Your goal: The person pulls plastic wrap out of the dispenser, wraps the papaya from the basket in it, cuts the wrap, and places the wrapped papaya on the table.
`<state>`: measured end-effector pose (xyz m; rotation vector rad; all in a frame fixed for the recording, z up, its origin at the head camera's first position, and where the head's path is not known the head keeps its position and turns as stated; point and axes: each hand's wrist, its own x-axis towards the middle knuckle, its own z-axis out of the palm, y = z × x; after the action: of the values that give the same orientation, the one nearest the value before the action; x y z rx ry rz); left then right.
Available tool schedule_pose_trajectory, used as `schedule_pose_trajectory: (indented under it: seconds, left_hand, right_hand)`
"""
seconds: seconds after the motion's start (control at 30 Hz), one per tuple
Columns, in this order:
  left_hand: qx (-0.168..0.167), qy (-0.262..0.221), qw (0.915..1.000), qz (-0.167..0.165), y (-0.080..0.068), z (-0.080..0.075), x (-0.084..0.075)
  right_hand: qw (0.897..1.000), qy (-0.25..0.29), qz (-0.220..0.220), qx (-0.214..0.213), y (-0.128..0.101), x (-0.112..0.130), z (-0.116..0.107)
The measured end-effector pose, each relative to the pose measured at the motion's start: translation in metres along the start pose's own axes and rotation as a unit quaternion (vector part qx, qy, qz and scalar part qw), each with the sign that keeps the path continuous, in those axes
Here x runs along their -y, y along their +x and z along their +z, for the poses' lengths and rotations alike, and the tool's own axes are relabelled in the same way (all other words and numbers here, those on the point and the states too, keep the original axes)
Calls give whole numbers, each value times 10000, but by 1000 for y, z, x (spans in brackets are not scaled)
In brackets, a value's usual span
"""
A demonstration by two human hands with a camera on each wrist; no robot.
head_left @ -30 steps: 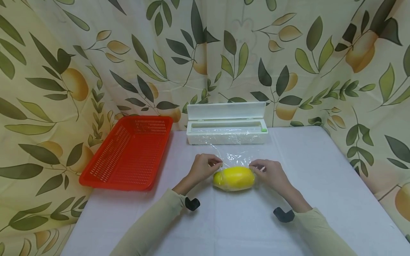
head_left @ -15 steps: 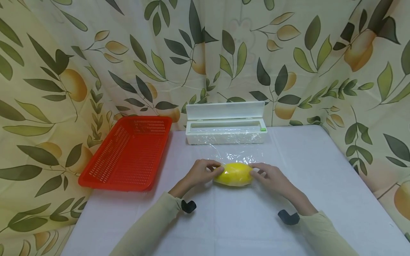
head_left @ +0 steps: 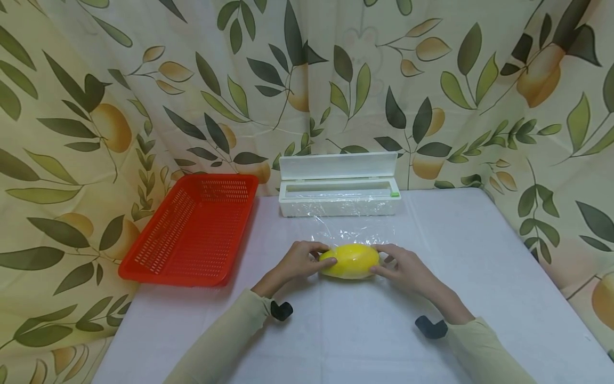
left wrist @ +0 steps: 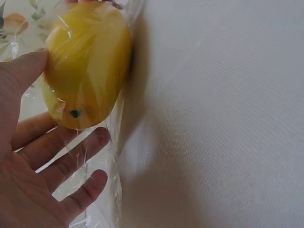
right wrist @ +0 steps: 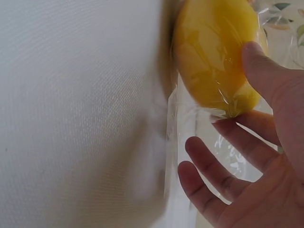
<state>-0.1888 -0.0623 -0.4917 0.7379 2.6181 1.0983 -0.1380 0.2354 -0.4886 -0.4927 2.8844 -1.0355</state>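
A yellow fruit, lemon-ish or mango-ish, is cupped between the left hand and the right hand, one at each end, lying on its side on the white table. It's partly covered in clear film, and the hold looks chosen for that: thumbs are laid on top of the skin while the other fingers are spread loosely under and behind the ends, so the film gets pressed against the fruit rather than pinched. From the left wrist the thumb is seen resting on the fruit with the fingers fanned out beneath a loose flap of film; the right wrist view shows the same thing mirrored, thumb on the fruit, fingers open, film bunched at the tip. Just beyond the hands, more film is still spread flat on the table, trailing toward a white dispenser with its lid flipped up, so it's hard to tell whether the sheet has been cut free. Out past the left hand a red basket is parked, well apart. Nothing is lying between the hands and either one; a leafy curtain closes everything in behind.
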Motion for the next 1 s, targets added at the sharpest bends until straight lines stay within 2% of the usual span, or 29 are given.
schedule_pose_trajectory:
  seconds: [0.37, 0.6, 0.87, 1.0]
  left_hand:
    - [-9, 57, 10000, 10, -1, -2, -2]
    - [-130, 2, 9999, 77, -4, -2, 1]
    - [-539, 400, 9977, -113, -12, -7, -5]
    - [-992, 693, 9926, 11, -20, -12, -11]
  right_hand:
    - [10000, -32, -43, -31, -1, -2, -1]
    - [9990, -196, -78, -406, -4, -1, 1]
    - [9950, -235, -323, -915, -6, 1, 0]
    - [9931, -150, -390, -1099, -9, 3, 0]
